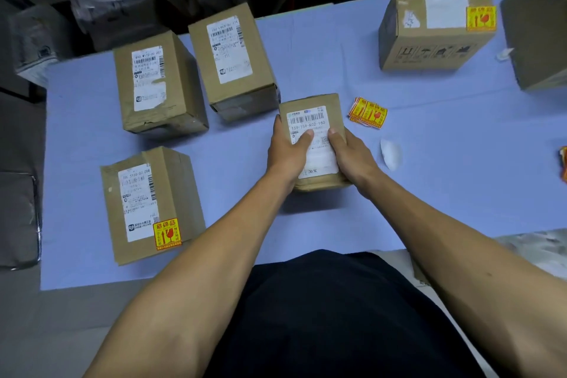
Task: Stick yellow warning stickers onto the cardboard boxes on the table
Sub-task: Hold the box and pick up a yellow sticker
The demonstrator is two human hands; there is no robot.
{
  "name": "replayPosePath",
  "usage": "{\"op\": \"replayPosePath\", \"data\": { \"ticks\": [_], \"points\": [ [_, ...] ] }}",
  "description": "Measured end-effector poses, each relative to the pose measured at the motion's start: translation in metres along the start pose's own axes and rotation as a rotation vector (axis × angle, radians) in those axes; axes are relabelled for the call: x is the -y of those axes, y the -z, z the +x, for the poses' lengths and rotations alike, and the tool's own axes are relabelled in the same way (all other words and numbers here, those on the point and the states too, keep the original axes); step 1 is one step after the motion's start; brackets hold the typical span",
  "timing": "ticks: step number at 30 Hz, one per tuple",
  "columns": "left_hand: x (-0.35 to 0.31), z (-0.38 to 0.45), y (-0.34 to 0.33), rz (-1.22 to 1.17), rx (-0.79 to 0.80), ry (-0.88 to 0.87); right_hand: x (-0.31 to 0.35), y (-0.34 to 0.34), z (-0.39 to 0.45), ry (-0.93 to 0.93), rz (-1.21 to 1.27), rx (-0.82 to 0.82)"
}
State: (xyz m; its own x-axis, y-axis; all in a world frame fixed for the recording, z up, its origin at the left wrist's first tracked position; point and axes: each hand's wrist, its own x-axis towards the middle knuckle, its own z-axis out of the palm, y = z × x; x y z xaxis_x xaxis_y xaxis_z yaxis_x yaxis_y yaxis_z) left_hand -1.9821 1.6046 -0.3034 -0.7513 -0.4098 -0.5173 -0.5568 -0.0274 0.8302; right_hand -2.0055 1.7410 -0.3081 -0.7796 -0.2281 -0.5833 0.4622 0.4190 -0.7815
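A small cardboard box (310,107) with a white shipping label stands in the middle of the table. My left hand (287,153) grips its left side and my right hand (349,153) grips its right side, both thumbs on the label. A small stack of yellow warning stickers (367,113) lies just right of the box. The near-left box (147,205) carries a yellow sticker (167,234) at its label's corner. The far-right box (435,27) also carries a yellow sticker (481,18). Two boxes at the back left, one (156,86) and the other (233,58), show only white labels.
The table (429,178) has a pale blue cover. A white backing scrap (391,153) lies right of my right hand. A large box (540,24) stands at the far right edge. More yellow-red stickers (564,163) peek in at the right border. Bags and parcels crowd the floor behind.
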Motion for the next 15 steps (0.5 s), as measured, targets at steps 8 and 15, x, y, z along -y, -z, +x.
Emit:
{"op": "replayPosePath", "data": {
  "ticks": [8,15],
  "points": [
    [0.007,-0.002,0.001,0.09,0.034,-0.003,-0.005,0.003,-0.004,0.013,-0.046,0.036],
    [0.003,-0.005,0.005,0.428,-0.037,-0.153,-0.003,0.031,0.001,0.085,-0.237,-0.053]
  ]
}}
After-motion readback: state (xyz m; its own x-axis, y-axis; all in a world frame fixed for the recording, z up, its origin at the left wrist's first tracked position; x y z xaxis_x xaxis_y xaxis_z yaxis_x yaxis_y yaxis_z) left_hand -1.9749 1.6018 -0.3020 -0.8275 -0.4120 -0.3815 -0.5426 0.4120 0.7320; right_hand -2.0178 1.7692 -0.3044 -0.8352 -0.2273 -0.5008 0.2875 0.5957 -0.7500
